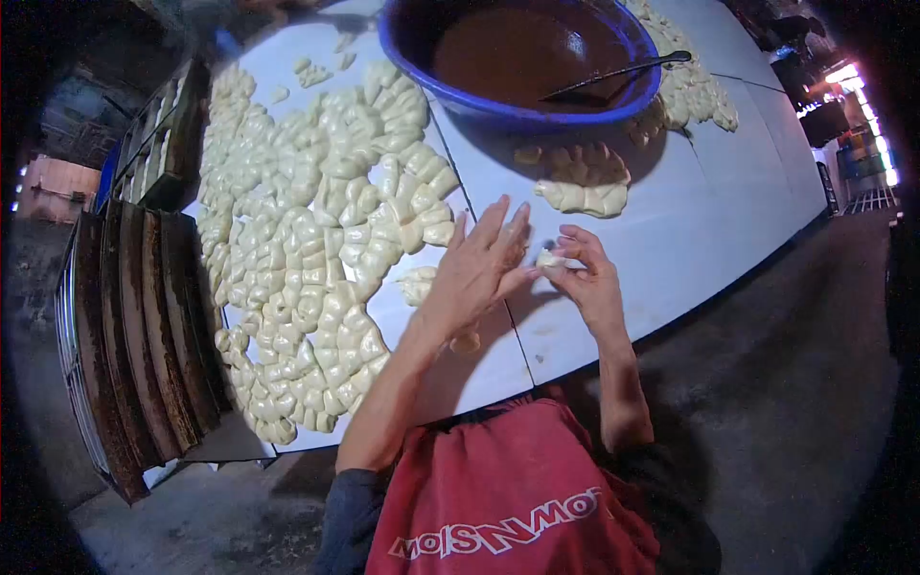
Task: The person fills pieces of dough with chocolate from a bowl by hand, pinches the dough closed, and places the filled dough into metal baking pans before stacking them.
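My right hand [589, 278] pinches a small pale piece of dough [549, 259] between thumb and fingertips, just above the white tabletop [661, 259]. Beside it, my left hand [474, 273] is open with fingers stretched out, its thumb tip right at the dough piece. A small dough piece [465, 341] lies below my left wrist, and another flattened one [416, 286] sits to the left of that hand. Beyond my hands is a cluster of dough pieces [585, 187] pressed side by side.
A blue basin [522, 117] of brown paste [498, 57] stands at the back, a dark-handled utensil [623, 72] resting in it. Many glossy dough pieces [307, 211] cover the table's left side. Stacked dark trays [144, 316] stand past the left edge, below a wooden rack [158, 134].
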Motion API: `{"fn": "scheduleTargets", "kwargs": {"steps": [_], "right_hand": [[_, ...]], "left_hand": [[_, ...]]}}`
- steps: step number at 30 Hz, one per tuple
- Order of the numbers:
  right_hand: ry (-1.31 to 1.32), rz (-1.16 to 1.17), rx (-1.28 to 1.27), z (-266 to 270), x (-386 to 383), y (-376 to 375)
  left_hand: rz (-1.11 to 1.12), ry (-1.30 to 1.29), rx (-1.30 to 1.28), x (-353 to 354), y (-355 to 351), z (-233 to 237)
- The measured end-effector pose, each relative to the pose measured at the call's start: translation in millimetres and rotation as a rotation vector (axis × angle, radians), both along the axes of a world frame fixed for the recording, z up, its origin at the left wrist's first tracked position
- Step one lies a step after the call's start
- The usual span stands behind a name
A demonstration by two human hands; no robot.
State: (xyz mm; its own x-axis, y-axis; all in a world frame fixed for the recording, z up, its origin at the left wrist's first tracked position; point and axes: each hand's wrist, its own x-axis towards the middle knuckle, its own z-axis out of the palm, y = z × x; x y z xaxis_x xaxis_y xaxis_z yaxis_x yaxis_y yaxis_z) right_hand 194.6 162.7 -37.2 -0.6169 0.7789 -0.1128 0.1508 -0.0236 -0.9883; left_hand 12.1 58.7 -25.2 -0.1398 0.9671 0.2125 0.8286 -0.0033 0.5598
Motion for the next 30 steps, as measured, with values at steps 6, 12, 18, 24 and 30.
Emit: {"fn": "scheduleTargets", "kwargs": {"steps": [6,12,18,24,30], "right_hand": [[0.448,0.070,-0.235,38.3,-30.1,-10.1],[0.606,0.071,-0.546,79.7,-61.3,15.0],[0.167,0.171,0.092,108.2,-131.2,128.4],[-0.797,0.740,0.892,87.3,-183.9,209.1],[-0.797,0.881,0.635,86.9,-186.4,209.3]], "left_hand": [[0.095,-0.511,0.497,39.2,26.3,31.0],[0.184,-1.173,0.837,60.4,68.9,28.5],[0.383,-1.692,0.383,53.4,55.2,11.2],[0.471,-1.420,0.185,10.3,10.7,16.3],[0.492,-1.382,0.144,6.1,-4.4,3.9]]}}
